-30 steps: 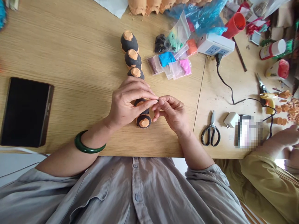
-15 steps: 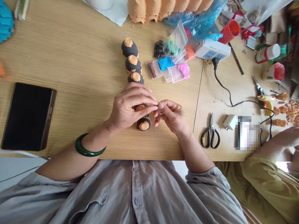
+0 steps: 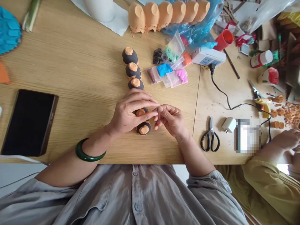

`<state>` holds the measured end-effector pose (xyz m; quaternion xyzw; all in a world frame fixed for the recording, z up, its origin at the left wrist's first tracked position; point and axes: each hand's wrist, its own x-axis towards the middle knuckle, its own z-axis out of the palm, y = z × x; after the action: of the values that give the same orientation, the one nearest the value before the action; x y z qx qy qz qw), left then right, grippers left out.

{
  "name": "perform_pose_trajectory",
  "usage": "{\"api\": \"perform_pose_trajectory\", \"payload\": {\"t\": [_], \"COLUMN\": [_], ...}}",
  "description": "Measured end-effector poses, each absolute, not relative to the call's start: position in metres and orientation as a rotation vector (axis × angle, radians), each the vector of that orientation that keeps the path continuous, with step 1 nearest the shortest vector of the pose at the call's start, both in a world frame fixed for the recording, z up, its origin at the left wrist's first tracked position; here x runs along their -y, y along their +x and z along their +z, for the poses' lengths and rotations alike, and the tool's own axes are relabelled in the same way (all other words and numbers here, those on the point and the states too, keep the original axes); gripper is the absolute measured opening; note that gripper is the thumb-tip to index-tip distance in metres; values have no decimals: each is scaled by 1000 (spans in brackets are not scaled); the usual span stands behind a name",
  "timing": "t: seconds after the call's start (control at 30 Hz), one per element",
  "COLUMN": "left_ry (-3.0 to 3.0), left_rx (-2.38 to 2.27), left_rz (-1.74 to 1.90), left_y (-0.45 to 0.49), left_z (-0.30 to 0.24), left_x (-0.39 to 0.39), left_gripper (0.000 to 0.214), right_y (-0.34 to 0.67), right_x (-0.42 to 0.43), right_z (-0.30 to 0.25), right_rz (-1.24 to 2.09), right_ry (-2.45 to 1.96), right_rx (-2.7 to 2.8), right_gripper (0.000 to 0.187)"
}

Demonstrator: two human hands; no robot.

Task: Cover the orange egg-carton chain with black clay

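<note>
A row of rounded orange-tan pieces, partly coated in black, stands on the table in front of me. My left hand arches over the row and hides its middle. Its fingers are stretched out, with thumb and fingertips slightly apart around a tiny dark bit of clay. Just to the right, my right hand pinches that bit between thumb and forefinger, its other fingers curled. A green bangle circles my left wrist.
Small bags of coloured clay lie beyond my hands, below an uncoated orange-tan row. Scissors, a white plug adapter and a power strip with its cable lie rightward. A tablet rests left. Another person's hand is far right.
The left thumb and fingertips have parted slightly, while the right hand keeps its pinch on the dark bit. The view has tilted a little, so the table's things appear lower.
</note>
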<state>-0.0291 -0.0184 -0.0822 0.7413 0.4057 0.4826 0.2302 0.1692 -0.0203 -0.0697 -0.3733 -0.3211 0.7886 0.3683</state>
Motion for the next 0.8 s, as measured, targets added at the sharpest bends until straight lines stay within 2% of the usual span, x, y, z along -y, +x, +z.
{"api": "perform_pose_trajectory", "payload": {"t": [0.4,0.53,0.8], "left_ry": [1790,1350,517], "left_rx": [-1095,-1143,-1015], "left_rz": [1367,1421,1444], "left_y": [-25,-26,-27], "left_z": [-77,-72,-64], "left_x": [19,21,10], "left_gripper": [10,6,17], "right_y": [171,173,176], "right_x": [21,19,14], "right_z": [-75,-79,-85], "right_rz": [2031,2006,1903], "right_ry": [-968,-1008,-1127], "right_rx": [850,874,819], "right_gripper": [41,39,41]}}
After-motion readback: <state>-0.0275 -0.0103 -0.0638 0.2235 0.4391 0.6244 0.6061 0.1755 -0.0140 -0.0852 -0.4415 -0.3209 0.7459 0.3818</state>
